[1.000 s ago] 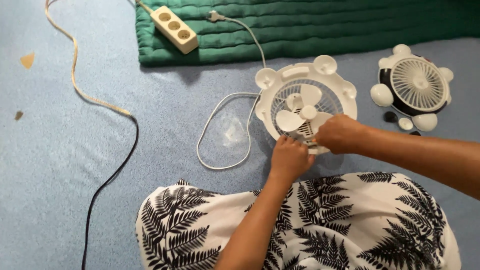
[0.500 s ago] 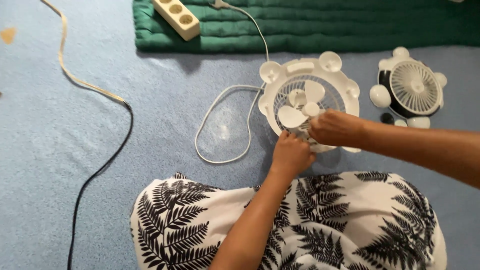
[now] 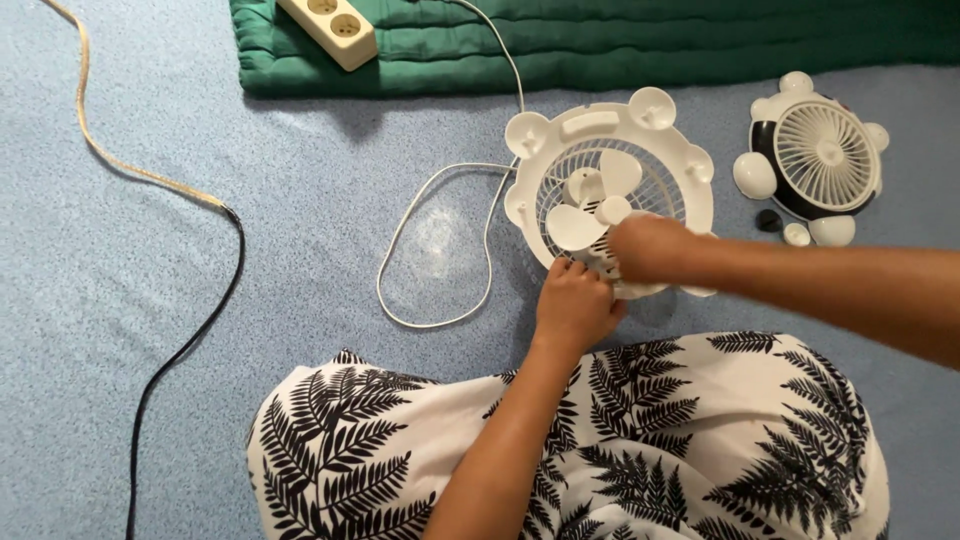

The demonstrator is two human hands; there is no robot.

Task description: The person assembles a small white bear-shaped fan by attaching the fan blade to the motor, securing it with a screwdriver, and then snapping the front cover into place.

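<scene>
- The white fan housing [image 3: 610,195] was laid flat on the blue floor [image 3: 300,250].
- Its near rim was gripped by the left hand [image 3: 575,305], fingers curled.
- The right hand [image 3: 645,247] was closed over the blade hub; what it pinched could not be told.

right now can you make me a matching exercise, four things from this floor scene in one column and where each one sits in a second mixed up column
Things:
1. power strip
2. front grille
3. white cord loop
4. black cable

Places:
A. far right on the blue floor, beside small loose round pieces
B. on the green quilted mat at the top
C. along the left side, running toward the bottom edge
D. on the floor just left of the open fan body

Pairs: 1-B, 2-A, 3-D, 4-C
</scene>
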